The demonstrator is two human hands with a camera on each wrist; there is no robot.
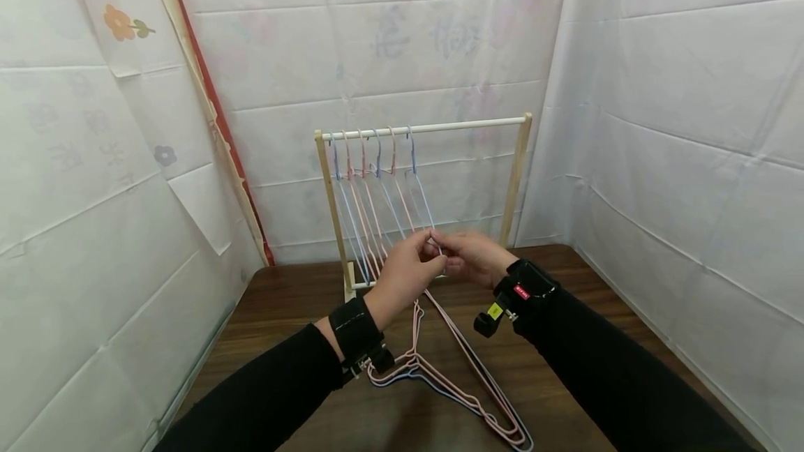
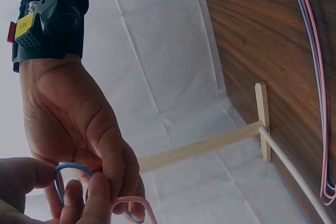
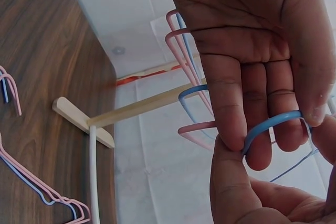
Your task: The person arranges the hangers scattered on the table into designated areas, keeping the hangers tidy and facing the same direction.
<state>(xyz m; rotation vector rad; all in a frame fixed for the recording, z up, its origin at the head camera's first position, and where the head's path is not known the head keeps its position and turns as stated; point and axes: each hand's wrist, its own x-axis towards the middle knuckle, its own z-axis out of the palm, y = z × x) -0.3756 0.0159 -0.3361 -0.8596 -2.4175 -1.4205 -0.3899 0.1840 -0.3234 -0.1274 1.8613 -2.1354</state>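
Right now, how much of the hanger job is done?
If they're being hung up, five other hangers on the rail look done. In hand is the rightmost blue hanger: its hook is on the rail, while the left hand and right hand hold its lower end. Probably left: the pink and blue pile on the table.

Before you: dark wood-grained table. Creased white sheeting behind it and down both sides. To your left, orange flower print, greyish flower print lower, red strip slanting downward.
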